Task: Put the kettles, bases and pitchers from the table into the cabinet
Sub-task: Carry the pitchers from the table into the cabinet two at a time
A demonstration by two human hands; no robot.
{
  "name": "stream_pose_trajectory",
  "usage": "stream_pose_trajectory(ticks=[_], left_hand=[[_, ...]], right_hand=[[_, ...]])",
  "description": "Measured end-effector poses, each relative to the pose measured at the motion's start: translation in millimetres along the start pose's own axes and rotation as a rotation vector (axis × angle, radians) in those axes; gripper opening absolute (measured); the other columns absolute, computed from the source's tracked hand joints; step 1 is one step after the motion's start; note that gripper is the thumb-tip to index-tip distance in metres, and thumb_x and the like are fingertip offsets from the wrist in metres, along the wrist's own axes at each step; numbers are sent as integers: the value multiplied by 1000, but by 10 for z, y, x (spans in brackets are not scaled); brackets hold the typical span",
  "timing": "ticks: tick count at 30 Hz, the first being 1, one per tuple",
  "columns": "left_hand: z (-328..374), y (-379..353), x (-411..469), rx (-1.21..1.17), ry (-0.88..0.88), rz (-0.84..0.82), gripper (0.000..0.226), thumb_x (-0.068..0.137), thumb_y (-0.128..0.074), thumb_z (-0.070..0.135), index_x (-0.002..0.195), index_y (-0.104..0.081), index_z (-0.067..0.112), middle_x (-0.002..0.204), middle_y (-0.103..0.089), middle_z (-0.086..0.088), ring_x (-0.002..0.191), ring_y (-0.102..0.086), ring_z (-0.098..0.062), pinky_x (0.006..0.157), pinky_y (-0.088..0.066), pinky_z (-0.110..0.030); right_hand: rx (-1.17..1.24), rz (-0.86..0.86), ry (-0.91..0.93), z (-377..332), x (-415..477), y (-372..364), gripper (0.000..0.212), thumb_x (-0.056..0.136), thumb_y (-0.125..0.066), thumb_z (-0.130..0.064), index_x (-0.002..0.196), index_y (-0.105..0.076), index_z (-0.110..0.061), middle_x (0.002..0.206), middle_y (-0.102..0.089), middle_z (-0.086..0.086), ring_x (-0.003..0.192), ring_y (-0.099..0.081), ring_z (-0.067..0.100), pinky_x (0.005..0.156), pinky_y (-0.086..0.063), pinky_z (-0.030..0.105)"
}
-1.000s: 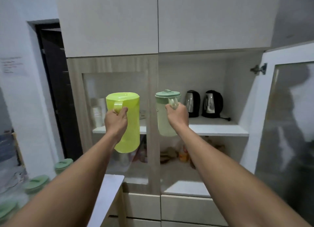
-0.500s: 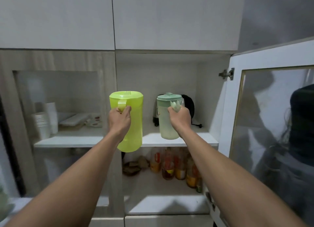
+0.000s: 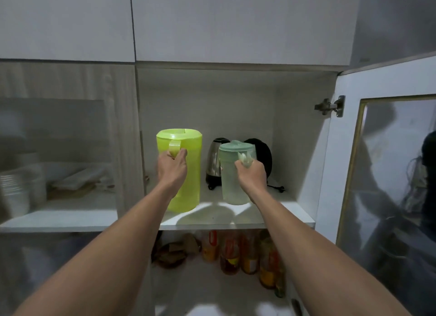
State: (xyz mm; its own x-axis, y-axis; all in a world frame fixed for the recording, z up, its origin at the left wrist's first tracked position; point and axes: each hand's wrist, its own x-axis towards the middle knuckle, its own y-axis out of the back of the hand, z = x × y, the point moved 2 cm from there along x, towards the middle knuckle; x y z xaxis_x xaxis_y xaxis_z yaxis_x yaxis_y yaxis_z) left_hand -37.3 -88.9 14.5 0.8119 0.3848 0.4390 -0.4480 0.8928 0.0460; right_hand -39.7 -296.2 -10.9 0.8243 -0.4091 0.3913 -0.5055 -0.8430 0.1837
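My left hand point(image 3: 172, 168) grips the handle of a lime-green pitcher point(image 3: 188, 174), which is over the left part of the open cabinet's white shelf point(image 3: 212, 217), its base at or just above the surface. My right hand point(image 3: 250, 176) holds the handle of a pale translucent pitcher with a green lid point(image 3: 232, 174), close over the shelf's middle. Behind them stand a steel kettle point(image 3: 214, 162) and a black kettle point(image 3: 263, 157), partly hidden by the pale pitcher. A black cord with a plug point(image 3: 278, 187) lies on the shelf.
The glass cabinet door point(image 3: 389, 174) stands open at the right on a metal hinge point(image 3: 330, 106). Behind a shut glass door on the left sit stacked cups point(image 3: 14, 185) and trays. Several bottles point(image 3: 245, 254) fill the lower shelf. White upper cabinet doors point(image 3: 212, 20) are shut.
I have stepped closer to the cabinet. Both hands have carried the pitchers forward into the open compartment and down toward the shelf.
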Motion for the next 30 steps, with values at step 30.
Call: stream_pose_trajectory(ticks=[30], left_hand=[[-1575, -952, 2051, 210, 126, 287, 35, 91, -61, 23, 63, -56, 3, 72, -61, -19, 82, -62, -38, 66, -34, -34]], right_hand=[[91, -248, 18, 1248, 2155, -2431, 32, 86, -63, -20, 58, -48, -21, 67, -58, 11, 67, -56, 26, 64, -40, 36]])
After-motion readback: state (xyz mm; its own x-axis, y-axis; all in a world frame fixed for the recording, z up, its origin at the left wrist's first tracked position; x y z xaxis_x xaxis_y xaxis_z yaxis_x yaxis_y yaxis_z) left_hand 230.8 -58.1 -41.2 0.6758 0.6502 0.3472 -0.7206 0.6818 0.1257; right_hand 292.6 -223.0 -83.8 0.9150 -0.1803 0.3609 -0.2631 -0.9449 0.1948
